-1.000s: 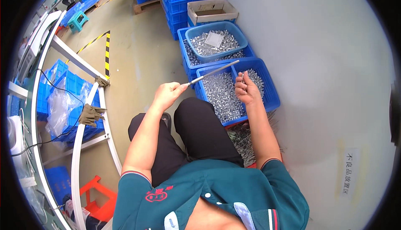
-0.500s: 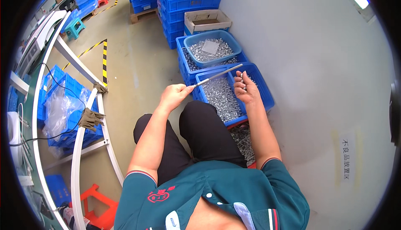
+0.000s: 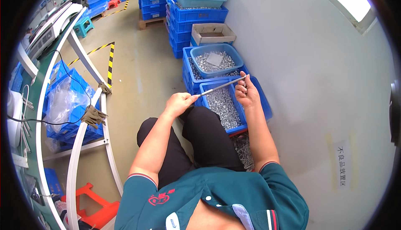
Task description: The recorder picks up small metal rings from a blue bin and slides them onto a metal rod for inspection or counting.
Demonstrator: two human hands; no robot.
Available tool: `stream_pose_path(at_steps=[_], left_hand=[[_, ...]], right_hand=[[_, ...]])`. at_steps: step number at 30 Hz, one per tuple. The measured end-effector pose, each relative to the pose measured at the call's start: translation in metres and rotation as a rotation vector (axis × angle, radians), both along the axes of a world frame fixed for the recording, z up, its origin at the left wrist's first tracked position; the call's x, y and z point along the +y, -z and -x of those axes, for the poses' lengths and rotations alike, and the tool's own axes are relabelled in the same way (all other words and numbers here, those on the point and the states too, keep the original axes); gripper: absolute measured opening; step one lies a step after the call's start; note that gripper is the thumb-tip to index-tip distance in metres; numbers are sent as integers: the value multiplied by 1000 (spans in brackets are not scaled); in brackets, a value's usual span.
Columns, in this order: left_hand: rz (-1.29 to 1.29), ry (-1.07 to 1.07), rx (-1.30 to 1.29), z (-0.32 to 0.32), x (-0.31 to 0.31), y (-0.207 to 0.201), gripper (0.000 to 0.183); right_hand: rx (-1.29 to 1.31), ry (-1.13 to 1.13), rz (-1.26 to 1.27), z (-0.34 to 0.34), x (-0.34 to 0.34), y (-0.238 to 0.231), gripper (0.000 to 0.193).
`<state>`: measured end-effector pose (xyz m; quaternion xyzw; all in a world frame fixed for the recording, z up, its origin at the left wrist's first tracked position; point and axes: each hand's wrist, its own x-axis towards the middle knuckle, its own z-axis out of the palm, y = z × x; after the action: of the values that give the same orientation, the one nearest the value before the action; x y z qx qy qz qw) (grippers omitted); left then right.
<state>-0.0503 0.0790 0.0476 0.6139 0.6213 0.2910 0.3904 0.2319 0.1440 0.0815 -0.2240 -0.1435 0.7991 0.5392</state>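
Observation:
A thin grey metal rod (image 3: 221,86) slants up to the right across my lap. My left hand (image 3: 180,104) is closed around its lower end. At the upper end, the thumb and fingertips of my right hand (image 3: 249,95) pinch together at the tip. Small shiny metal parts sit in the curled fingers of that right hand; their exact kind is too small to tell. Below the rod, a divided blue bin (image 3: 265,104) holds many small silvery metal pieces (image 3: 223,109). My right hand hovers over the bin's right compartment, hiding part of it.
Behind the bin, a light-blue basket (image 3: 238,59) of metal parts rests on another blue crate. Further back stand a cardboard-like box (image 3: 229,39) and stacked blue crates (image 3: 196,16). A white wall (image 3: 317,83) runs along the right, a white-framed bench (image 3: 74,167) along the left.
My right hand's fingertips have come to the rod's tip, which they were apart from before. My left hand keeps its grip on the rod. The whole view has shifted slightly.

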Motion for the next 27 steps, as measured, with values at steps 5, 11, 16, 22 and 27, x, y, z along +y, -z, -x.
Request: stream_pose_path(at_steps=[5,11,16,22,27], left_hand=[[-44,-29,-13,-4,10,9,50],[48,41,-341,-25,34,21,46],[-21,34,-283,-46,52,29,41],[-44,-24,-66,-65,61,20,36],[-45,-60,-21,-68,69,29,40]], right_hand=[[-597,101,-210,-4,12,-13,25],[-218,139,-219,-4,34,-16,26],[-571,25,-212,16,35,-2,22],[-599,-204,-105,26,24,36,28],[-244,-144,274,-10,30,86,33]])
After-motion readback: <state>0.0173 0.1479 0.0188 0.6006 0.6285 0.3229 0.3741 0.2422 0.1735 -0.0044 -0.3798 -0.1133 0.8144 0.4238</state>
